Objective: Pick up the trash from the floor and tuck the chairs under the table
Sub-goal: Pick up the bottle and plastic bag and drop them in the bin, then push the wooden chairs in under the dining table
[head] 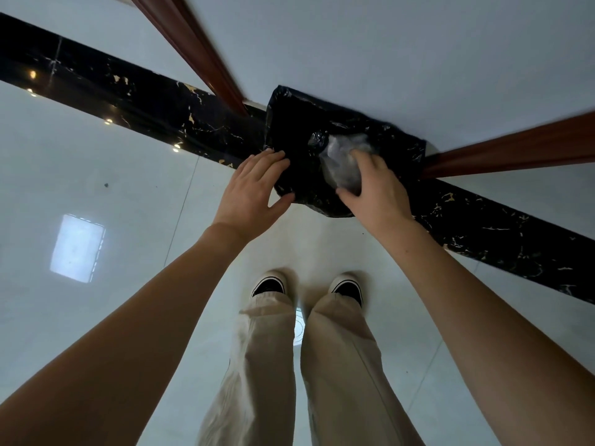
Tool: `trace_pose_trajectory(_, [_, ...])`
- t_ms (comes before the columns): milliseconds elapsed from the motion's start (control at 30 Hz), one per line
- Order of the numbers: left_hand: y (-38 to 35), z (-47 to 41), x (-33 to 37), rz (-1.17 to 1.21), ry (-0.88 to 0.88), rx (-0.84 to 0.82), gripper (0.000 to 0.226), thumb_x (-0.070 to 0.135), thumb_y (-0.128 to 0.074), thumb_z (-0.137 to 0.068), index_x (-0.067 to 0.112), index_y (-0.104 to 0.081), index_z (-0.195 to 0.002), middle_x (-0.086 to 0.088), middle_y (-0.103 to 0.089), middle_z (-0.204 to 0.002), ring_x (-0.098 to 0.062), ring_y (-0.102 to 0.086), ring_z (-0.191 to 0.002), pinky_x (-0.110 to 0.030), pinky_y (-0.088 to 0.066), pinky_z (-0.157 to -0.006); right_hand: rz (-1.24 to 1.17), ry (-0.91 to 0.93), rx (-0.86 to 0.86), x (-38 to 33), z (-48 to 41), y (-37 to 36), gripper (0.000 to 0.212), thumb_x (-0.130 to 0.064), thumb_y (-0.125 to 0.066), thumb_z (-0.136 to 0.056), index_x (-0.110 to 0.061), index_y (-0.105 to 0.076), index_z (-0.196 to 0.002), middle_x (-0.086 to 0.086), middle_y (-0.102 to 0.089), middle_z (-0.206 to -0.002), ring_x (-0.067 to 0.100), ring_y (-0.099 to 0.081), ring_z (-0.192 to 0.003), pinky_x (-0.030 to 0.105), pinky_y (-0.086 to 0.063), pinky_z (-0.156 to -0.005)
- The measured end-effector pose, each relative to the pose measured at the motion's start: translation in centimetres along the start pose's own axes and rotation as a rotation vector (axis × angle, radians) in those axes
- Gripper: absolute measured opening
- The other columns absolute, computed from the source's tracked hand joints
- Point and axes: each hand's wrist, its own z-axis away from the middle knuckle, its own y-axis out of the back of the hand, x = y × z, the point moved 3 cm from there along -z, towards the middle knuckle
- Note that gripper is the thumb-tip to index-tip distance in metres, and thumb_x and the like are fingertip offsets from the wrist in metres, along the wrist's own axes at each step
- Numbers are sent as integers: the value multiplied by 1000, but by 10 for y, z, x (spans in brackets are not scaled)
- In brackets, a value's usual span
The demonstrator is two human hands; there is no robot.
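Glossy polished floor tiles [96, 175], crinkly black plastic bag [299, 130], reddish wooden legs [199, 49].

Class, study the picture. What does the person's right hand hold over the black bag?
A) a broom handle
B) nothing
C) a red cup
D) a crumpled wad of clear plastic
D: the right hand grips a crumpled clear plastic wad over the black bag, whose edge the left hand touches.
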Motion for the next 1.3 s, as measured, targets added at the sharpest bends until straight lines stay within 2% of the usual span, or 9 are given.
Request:
trace_pose_trajectory(200, [103, 3, 59, 45, -14, 8, 57, 37, -62, -90, 9, -48, -137, -8, -49, -142, -26, -38, -137, -47, -28, -114, -133, -15, 142, -42, 68, 104, 63, -28, -70, -88, -12, -43, -142, 12, -51, -135, 33, -53, -116, 45, -50, -93])
trace_pose_trajectory(367, [247, 21, 144, 65, -85, 18, 56, 35, -61, -91, 9, -47, -139, -9, -49, -142, -27, -39, -137, -44, -26, -115, -131, -14, 241, -104, 153, 235, 56, -25, -68, -90, -6, -47, -138, 13, -56, -130, 32, -53, -118, 46, -49, -96])
trace_pose_trajectory(467, [344, 40, 199, 40, -154, 51, 54, 37, -49, -96, 18, -38, -146, -6, -46, -146, -26, -33, -140, -44, -23, -116, -107, -6, 341, -145, 216, 317, 52, -28, -64, -92, -5, -49, -137, 14, -58, -130, 32, -54, -117, 46, -47, -97])
trace_pose_trajectory(600, [441, 70, 264, -62, -273, 56, 55, 46, -29, -99, 29, -24, -151, -1, -32, -155, -24, -19, -146, -46, -15, -118, 64, -9, 465, -189, 299, 402, 55, -45, -43, -99, -14, -43, -144, 12, -53, -139, 37, -46, -127, 53, -38, -103])
trace_pose_trajectory(700, [487, 97, 300, -89, -398, 64, 55, 47, -28, -99, 31, -21, -151, 2, -28, -157, -23, -15, -147, -47, -13, -118, 125, -84, 557, -212, 358, 440, 57, -50, -38, -98, -25, -37, -149, 8, -43, -151, 39, -32, -140, 61, -28, -109])
trace_pose_trajectory(900, [510, 147, 355, -64, -562, -73, 54, 47, -26, -99, 29, -27, -150, 0, -34, -154, -22, -22, -145, -44, -18, -118, 4, -293, 602, -213, 469, 450, 53, -44, -41, -100, -20, -43, -147, 11, -42, -151, 36, -30, -143, 58, -24, -115])
trace_pose_trajectory(1000, [500, 167, 386, -106, -699, -191, 56, 51, -21, -99, 28, -30, -149, 0, -40, -150, -24, -30, -142, -43, -23, -117, -34, -423, 626, -204, 526, 435, 53, -44, -40, -100, -19, -43, -147, 11, -45, -149, 35, -33, -142, 54, -27, -115])
trace_pose_trajectory(1167, [476, 192, 448, -107, -915, -314, 54, 45, -30, -98, 20, -39, -145, -3, -49, -143, -27, -43, -133, -43, -33, -111, -73, -666, 680, -184, 614, 408, 55, -46, -38, -100, -21, -39, -149, 9, -45, -149, 32, -35, -140, 49, -27, -116])
trace_pose_trajectory(1300, [451, 218, 507, -93, -1019, -368, 57, 49, -27, -97, 22, -38, -146, -1, -47, -145, -24, -41, -134, -42, -33, -111, -118, -861, 780, -167, 693, 389, 53, -44, -45, -100, -21, -41, -147, 6, -48, -147, 30, -38, -138, 47, -31, -114])
